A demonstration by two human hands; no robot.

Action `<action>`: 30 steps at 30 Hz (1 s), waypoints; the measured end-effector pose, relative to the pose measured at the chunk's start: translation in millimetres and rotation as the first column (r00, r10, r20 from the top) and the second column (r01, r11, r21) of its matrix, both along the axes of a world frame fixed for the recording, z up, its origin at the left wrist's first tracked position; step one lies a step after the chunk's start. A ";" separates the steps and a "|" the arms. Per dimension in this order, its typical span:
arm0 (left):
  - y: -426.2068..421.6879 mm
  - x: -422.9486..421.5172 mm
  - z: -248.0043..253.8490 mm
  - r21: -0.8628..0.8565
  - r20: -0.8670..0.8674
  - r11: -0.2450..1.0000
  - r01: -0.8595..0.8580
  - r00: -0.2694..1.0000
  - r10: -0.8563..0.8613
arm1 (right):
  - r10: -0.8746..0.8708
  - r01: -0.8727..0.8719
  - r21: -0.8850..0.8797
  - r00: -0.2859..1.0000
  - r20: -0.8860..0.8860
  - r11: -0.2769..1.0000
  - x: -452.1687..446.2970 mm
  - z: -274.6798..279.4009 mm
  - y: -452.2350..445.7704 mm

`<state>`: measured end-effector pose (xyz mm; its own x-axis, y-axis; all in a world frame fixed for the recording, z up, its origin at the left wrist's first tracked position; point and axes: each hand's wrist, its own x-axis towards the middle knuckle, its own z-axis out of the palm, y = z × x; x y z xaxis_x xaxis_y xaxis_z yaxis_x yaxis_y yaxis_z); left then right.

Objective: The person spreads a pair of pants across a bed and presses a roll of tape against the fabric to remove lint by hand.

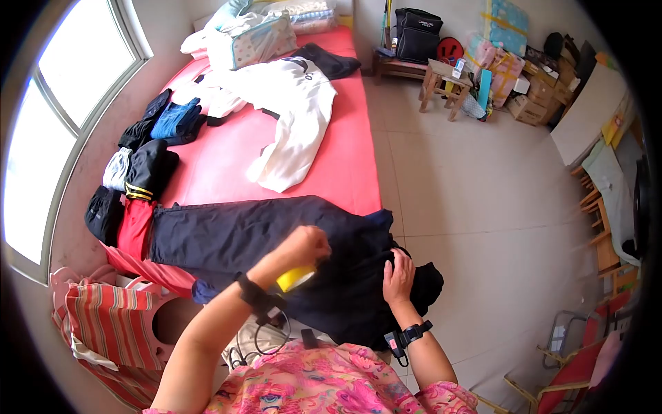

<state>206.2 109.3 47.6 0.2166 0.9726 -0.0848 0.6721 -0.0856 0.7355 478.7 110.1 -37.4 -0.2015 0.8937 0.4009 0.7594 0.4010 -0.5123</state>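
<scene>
Dark navy trousers (227,231) lie spread across the near end of the bed, one leg stretching left. A bunched black garment (345,303) covers their right part and hangs over the bed's front edge. My left hand (307,248) is closed in a fist above the trousers. Beneath its palm shows a yellow roll (295,278) with a pale side, like a roll of tape; the grip on it is partly hidden. Flat on the dark cloth at the right corner rests my right hand (398,276), fingers stretched out.
Folded clothes (148,165) line the window side of the pink bed (207,172). A white long-sleeved top (296,103) lies farther back, before bagged bedding (252,41). A striped cloth (114,324) hangs at lower left. A wooden stool (445,86) and boxes stand beyond the tiled floor.
</scene>
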 end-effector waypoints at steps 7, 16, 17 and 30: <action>-3.6 39.8 -33.0 0.105 -0.535 0.974 0.203 0.837 -0.117 | 0.001 -0.001 -0.003 1.000 0.014 1.000 0.8 0.4 -1.7; 2.0 -22.5 19.2 -0.173 -0.007 0.980 -0.100 0.995 0.100 | 0.006 -0.006 0.002 1.000 -0.009 1.000 -0.2 -2.1 1.1; 3.8 -17.8 12.9 -0.135 -0.021 0.985 -0.106 0.994 0.105 | 0.009 -0.009 0.004 1.000 -0.008 1.000 -1.4 -1.3 1.4; 5.7 -4.1 -14.6 0.087 -0.200 0.994 0.065 0.979 -0.046 | -0.001 0.001 0.001 1.000 0.009 1.000 -0.6 0.7 -1.8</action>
